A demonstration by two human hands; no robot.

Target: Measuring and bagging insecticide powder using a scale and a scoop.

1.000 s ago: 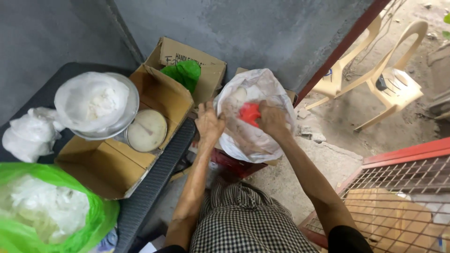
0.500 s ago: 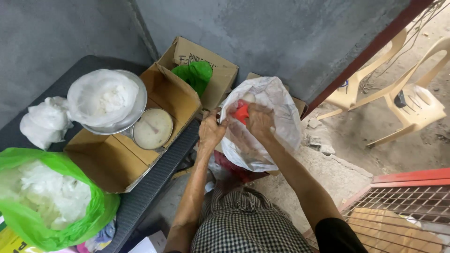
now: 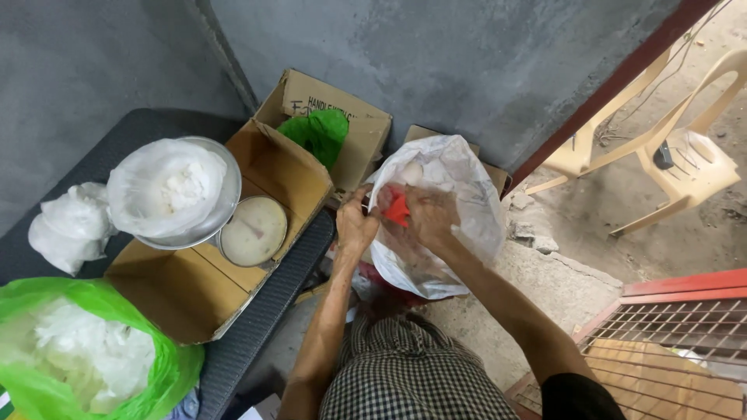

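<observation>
Head | left hand, right hand grips pinch one white bag | two cartons

A bulging translucent white plastic bag hangs upright, a red piece at its mouth.

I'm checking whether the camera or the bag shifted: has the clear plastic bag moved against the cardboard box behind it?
Cannot tell. The clear plastic bag sits in front of the same cardboard box throughout; the head camera moved, so any small shift is unclear.
</observation>
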